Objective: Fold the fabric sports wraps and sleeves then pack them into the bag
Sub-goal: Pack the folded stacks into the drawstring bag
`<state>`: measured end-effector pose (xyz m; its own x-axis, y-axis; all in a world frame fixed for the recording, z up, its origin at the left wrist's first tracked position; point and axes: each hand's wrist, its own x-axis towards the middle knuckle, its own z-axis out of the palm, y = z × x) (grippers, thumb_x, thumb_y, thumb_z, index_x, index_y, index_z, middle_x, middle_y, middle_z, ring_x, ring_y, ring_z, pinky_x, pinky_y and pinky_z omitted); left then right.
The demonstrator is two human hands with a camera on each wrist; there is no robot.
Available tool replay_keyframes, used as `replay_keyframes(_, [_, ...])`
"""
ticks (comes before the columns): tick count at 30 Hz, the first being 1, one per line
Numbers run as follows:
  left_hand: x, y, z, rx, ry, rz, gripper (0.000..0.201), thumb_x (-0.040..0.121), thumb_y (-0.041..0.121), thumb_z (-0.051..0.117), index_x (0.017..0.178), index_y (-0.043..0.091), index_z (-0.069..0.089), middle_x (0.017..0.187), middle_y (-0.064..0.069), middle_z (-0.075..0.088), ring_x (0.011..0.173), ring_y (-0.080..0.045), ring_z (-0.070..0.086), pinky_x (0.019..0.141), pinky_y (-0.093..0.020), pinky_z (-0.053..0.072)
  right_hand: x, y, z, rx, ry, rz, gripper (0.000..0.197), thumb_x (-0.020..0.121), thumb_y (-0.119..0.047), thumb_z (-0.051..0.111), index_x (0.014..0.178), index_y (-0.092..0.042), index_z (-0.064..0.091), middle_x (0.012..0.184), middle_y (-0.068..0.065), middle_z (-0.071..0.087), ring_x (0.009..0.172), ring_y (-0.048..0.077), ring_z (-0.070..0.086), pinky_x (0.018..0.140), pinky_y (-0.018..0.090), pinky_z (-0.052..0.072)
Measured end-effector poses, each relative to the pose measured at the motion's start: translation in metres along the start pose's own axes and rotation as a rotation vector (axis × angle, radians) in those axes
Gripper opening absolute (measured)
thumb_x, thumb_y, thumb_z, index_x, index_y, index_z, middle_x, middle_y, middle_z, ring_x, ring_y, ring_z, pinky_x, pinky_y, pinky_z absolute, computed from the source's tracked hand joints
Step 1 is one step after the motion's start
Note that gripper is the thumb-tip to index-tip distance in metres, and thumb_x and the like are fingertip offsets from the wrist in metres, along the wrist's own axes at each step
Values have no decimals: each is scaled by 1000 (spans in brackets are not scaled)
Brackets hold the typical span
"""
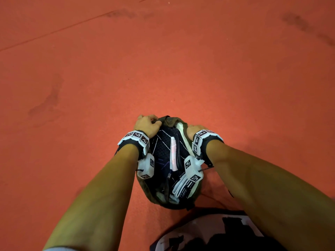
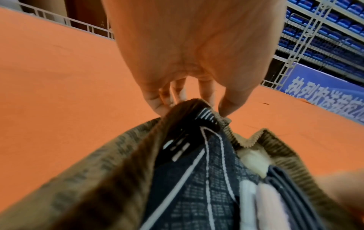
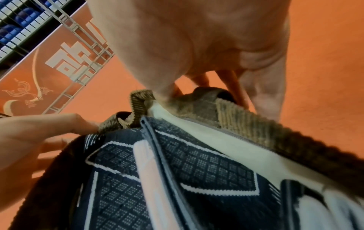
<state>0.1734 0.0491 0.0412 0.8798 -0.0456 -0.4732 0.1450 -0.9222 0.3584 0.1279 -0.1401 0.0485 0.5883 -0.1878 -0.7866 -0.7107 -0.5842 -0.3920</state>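
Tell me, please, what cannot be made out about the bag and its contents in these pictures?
- Bottom of the bag: head view, hidden by the folded sleeves packed inside.
- Number of folded pieces: all views, overlapping layers and blur.
- Fingertips of the right hand: head view, behind the rim.
- Near bag end: both wrist views, cut off and blurred.
- Left hand grips the rim.

Both hands [image 1: 170,129] grip the bag [image 1: 143,187] rim, seemingly packed with folded wraps [image 1: 163,147].

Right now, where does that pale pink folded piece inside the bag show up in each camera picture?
Head: pink folded piece at bag's centre, between both wrists.
Left wrist: bottom right, blurred.
Right wrist: lower centre, left of a grey edge.
Shared landmark: the olive corduroy bag rim.
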Motion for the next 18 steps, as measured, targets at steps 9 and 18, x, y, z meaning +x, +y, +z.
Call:
replay_keyframes(9, [1, 13, -6, -211, -31, 21, 7, 96, 12, 55, 94, 17, 60, 90, -3, 65, 83, -22, 60, 76, -30, 48, 3, -3, 9, 94, 125, -91, 22, 97, -27, 55, 98, -5, 59, 96, 14, 60, 81, 31, 57, 69, 34, 48])
replay_keyframes(18, [-11, 21, -11, -490, -47, -42, 11, 98, 22, 58, 89, 15, 61, 86, -6, 66, 80, -22, 62, 83, -36, 53, -8, -14, 6, 385, 159, -167, 47, 75, -3, 53, 116, -25, 44, 94, 1, 59, 76, 21, 65, 68, 34, 56])
